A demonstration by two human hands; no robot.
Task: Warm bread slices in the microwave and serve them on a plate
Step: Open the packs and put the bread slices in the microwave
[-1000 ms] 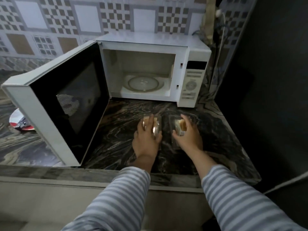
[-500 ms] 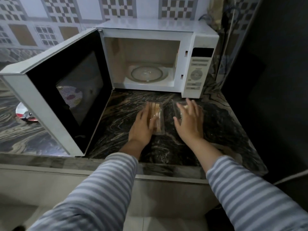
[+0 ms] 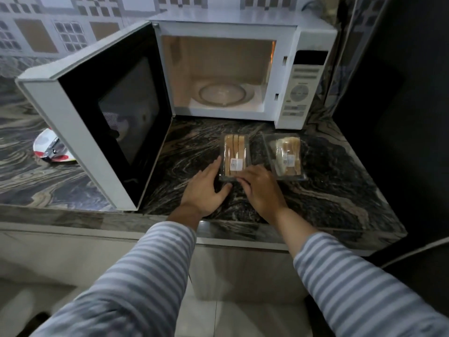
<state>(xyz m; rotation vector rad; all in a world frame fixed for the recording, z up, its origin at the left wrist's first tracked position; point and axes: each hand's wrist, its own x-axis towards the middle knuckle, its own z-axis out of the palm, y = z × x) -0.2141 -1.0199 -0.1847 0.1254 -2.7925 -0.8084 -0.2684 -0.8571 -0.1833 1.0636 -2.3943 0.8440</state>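
Two clear plastic packs of bread slices lie on the dark marble counter in front of the microwave (image 3: 243,69). Its door (image 3: 116,113) is swung wide to the left, and the glass turntable (image 3: 222,94) inside is bare. My left hand (image 3: 206,188) touches the left bread pack (image 3: 234,154), with straight fingers along its left side and the thumb at its near corner. My right hand (image 3: 261,188) has its fingers curled onto that pack's near edge. The right bread pack (image 3: 286,155) lies apart from both hands.
A red and white plate (image 3: 49,150) with a shiny metal item on it sits at the left, partly hidden behind the open door. A dark wall bounds the counter (image 3: 340,190) on the right. The counter's front edge runs just below my wrists.
My right hand has left the right bread pack and moved onto the near edge of the left one. Both packs now lie flat. My left hand has slid back toward me.
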